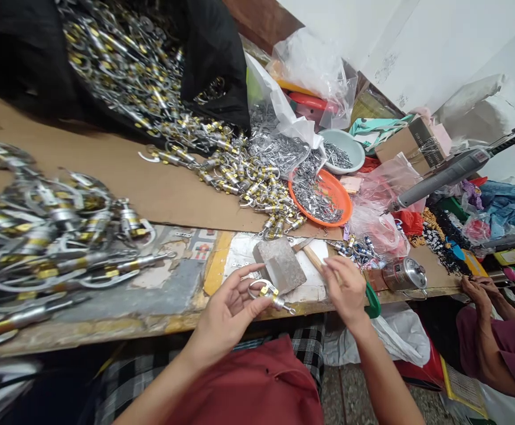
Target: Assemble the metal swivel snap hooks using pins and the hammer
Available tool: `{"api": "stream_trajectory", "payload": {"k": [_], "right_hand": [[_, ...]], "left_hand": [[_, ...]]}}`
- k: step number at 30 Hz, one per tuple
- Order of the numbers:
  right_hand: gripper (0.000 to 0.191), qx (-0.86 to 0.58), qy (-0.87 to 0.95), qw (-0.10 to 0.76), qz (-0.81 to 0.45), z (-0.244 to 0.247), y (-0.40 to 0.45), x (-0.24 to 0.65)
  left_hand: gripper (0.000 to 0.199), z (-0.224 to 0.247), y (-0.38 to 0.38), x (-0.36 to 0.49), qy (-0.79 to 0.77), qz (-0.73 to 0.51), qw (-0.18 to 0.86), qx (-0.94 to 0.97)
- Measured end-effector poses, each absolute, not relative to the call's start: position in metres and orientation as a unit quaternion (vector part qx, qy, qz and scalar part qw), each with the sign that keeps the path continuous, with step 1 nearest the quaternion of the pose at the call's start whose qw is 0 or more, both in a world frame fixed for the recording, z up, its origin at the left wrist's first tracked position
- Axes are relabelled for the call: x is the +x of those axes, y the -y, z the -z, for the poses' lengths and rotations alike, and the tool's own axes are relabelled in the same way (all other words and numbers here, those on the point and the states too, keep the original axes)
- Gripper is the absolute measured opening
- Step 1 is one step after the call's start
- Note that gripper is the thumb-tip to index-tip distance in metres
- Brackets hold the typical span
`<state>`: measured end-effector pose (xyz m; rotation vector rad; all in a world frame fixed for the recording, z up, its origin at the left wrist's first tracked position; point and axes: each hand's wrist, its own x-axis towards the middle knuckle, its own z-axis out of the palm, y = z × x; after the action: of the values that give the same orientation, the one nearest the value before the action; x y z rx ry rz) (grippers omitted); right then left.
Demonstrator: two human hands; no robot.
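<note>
My left hand [235,310] holds a small silver metal fitting [271,293] with a yellow band, a curved pale arm and a ring at its end, pinched between thumb and fingers. Just beyond it, a grey metal block [280,265] lies on white paper at the bench edge. My right hand [345,289] is closed around the wooden handle of a hammer [314,260], whose narrow metal head lies beside the block. Many similar fittings [240,174] are heaped behind the block, and more [58,236] lie blurred at the left.
Behind stands an orange bowl [345,198] of small metal pieces, with a pale bowl [358,153] beyond. A black bag [217,53] spills fittings. An electric screwdriver [443,177] hangs at right, above a metal mug [403,274]. Another person's hands [479,292] are at far right.
</note>
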<state>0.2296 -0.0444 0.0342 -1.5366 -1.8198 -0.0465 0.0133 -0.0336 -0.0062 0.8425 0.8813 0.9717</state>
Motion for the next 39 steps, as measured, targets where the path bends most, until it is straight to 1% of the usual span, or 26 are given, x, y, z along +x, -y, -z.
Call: {"api": "stream_trajectory", "payload": {"k": [2, 5, 7, 9, 13, 18, 21, 24, 27, 31, 33, 36, 39], "right_hand": [[0.019, -0.637, 0.715, 0.278, 0.077, -0.027, 0.031, 0.257], [0.025, -0.692, 0.702, 0.120, 0.118, -0.010, 0.019, 0.288], [0.027, -0.706, 0.691, 0.058, 0.146, 0.001, 0.015, 0.299], [0.031, -0.709, 0.684, 0.037, 0.166, 0.008, 0.013, 0.304], [0.037, -0.718, 0.674, 0.051, 0.168, 0.010, 0.007, 0.309], [0.040, -0.732, 0.658, 0.064, 0.162, 0.009, -0.002, 0.316], [0.043, -0.716, 0.677, 0.106, 0.129, 0.011, 0.000, 0.315], [0.037, -0.692, 0.696, 0.168, 0.088, 0.013, 0.006, 0.307], [0.031, -0.675, 0.710, 0.187, 0.066, 0.012, 0.012, 0.295], [0.029, -0.647, 0.727, 0.230, 0.039, 0.006, 0.016, 0.278], [0.028, -0.628, 0.735, 0.252, 0.046, 0.002, 0.017, 0.271], [0.026, -0.609, 0.744, 0.267, 0.072, -0.009, 0.022, 0.261], [0.022, -0.608, 0.749, 0.260, 0.043, -0.024, 0.035, 0.253]], "left_hand": [[0.059, 0.010, 0.030, 0.012, -0.386, -0.425, 0.727, 0.377], [0.060, 0.011, 0.026, 0.010, -0.376, -0.405, 0.743, 0.378], [0.059, 0.010, 0.025, 0.009, -0.373, -0.399, 0.746, 0.382], [0.059, 0.008, 0.024, 0.009, -0.371, -0.396, 0.747, 0.384], [0.059, -0.001, 0.020, 0.009, -0.369, -0.382, 0.755, 0.385], [0.059, -0.009, 0.016, 0.007, -0.370, -0.375, 0.754, 0.392], [0.057, -0.008, 0.017, 0.006, -0.367, -0.375, 0.760, 0.384], [0.056, -0.007, 0.016, 0.005, -0.367, -0.369, 0.770, 0.369], [0.056, -0.006, 0.015, 0.005, -0.367, -0.367, 0.776, 0.357], [0.049, -0.002, 0.016, 0.004, -0.370, -0.366, 0.778, 0.351], [0.048, -0.001, 0.016, 0.004, -0.374, -0.365, 0.779, 0.348], [0.051, -0.003, 0.016, 0.004, -0.377, -0.365, 0.780, 0.341], [0.053, -0.006, 0.016, 0.004, -0.381, -0.368, 0.778, 0.339]]}}
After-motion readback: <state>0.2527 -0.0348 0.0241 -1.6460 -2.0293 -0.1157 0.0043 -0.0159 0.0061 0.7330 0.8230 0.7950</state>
